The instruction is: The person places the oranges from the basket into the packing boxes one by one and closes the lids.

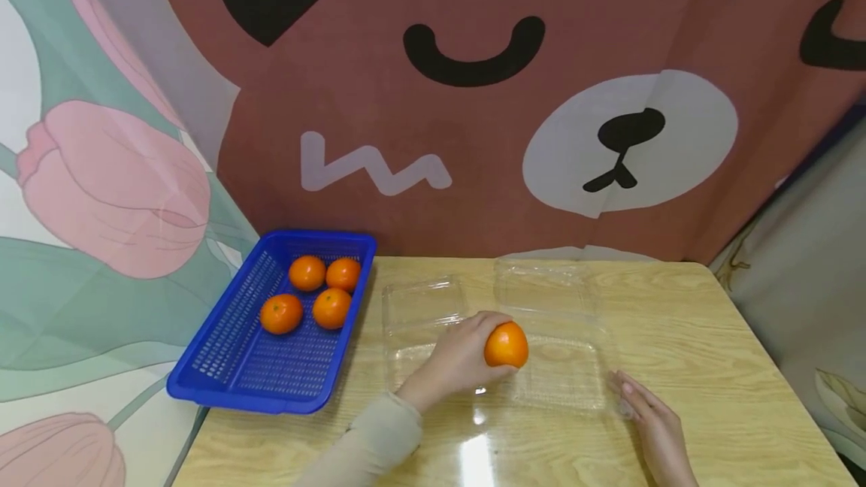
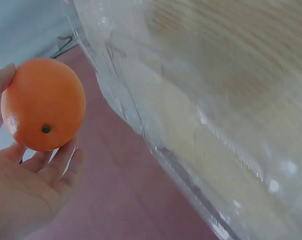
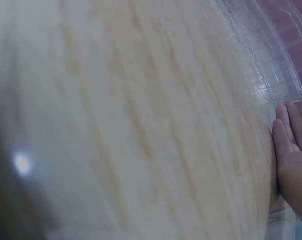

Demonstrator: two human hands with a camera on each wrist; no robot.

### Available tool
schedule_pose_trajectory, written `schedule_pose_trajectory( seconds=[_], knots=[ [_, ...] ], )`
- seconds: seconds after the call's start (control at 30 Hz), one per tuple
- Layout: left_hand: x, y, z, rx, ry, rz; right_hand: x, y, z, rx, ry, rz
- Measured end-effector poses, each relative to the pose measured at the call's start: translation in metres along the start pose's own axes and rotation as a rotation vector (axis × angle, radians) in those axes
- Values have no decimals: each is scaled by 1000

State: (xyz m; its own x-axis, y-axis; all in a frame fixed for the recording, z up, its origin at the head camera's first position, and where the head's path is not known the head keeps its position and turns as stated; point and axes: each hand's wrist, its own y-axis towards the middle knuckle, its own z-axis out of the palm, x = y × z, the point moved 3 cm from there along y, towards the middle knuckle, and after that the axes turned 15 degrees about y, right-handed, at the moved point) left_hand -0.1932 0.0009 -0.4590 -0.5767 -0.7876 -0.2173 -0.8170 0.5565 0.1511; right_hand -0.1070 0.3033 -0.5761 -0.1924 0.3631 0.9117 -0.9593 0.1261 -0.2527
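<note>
In the head view my left hand (image 1: 463, 358) grips an orange (image 1: 507, 346) over the right-hand clear plastic container (image 1: 564, 382). The left wrist view has the thumb and fingers curled around this orange, its green stem spot showing. My right hand (image 1: 655, 419) lies with its fingers straight at the right edge of that container, near its front corner. In the right wrist view the same hand's fingers (image 3: 285, 125) point toward the clear plastic rim. Both clear containers have their lids raised at the back; the left one (image 1: 422, 303) is partly behind my left hand.
A blue plastic basket (image 1: 328, 389) stands at the table's left, with several oranges (image 1: 281, 313) in its back half. The wooden table (image 1: 731, 397) meets a cloth backdrop with a bear print (image 1: 473, 134) behind it.
</note>
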Motion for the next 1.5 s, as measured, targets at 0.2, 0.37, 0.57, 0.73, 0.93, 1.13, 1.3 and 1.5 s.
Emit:
schedule_pose_trajectory(
  seconds=[0.2,0.37,0.57,0.73,0.93,1.13,1.3,1.5],
  knots=[
    [-9,5,14,10,11,29,0,0,2,-2,-34,-9],
    [-22,11,27,33,35,66,1,-1,0,-20,-46,-21],
    [-37,17,40,79,135,121,1,-1,-2,-30,-42,3],
    [-42,21,51,103,187,150,0,-1,-1,-34,-46,4],
    [-42,24,62,135,196,134,-1,-1,1,-34,-46,-11],
    [-41,24,66,153,196,128,-1,-1,2,-37,-52,-4],
    [-40,24,68,163,207,122,-1,-1,1,-36,-53,-11],
    [-40,25,70,197,217,110,0,-1,1,-33,-55,-8]
  ],
)
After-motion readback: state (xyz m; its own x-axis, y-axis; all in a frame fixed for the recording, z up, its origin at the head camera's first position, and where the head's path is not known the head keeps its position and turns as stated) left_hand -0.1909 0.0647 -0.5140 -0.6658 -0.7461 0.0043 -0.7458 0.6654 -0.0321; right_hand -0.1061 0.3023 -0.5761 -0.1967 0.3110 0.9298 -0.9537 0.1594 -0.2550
